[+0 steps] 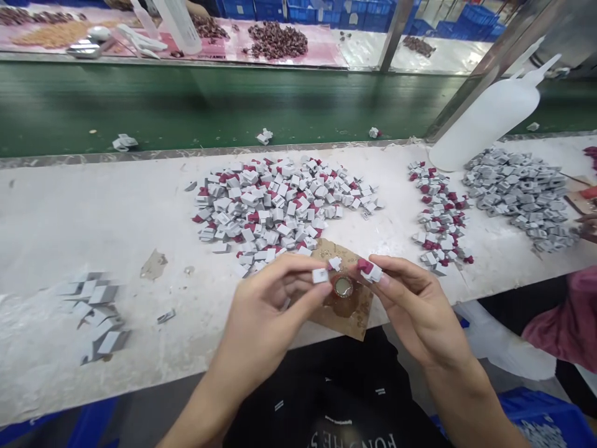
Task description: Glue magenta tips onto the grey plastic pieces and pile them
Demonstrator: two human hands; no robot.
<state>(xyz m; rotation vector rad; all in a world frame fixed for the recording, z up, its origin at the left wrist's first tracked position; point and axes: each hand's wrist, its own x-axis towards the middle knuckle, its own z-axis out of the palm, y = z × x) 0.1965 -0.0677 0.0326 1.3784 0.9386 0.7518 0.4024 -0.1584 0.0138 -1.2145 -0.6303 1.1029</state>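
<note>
My left hand (275, 305) pinches a small white-grey plastic block (319, 275) between thumb and forefinger. Between thumb and fingertips, my right hand (415, 305) grips a small grey-and-maroon plastic piece (370, 270). The two pieces are apart, held over a piece of brown cardboard (359, 320) at the table's front edge. On the cardboard is a small round cap (344, 286) with liquid in it, wet stains around it. Another little white-and-maroon piece (334, 264) shows between my hands. Just beyond them lies a large heap of grey and maroon pieces (280, 205).
More pieces form a narrow pile (441, 218) and a grey heap (517, 193) at right, beside a white squeeze bottle (485, 124). Several grey blocks (100, 317) lie at left. A green conveyor belt (209, 106) runs behind the table. Another person's hand (588, 227) shows at far right.
</note>
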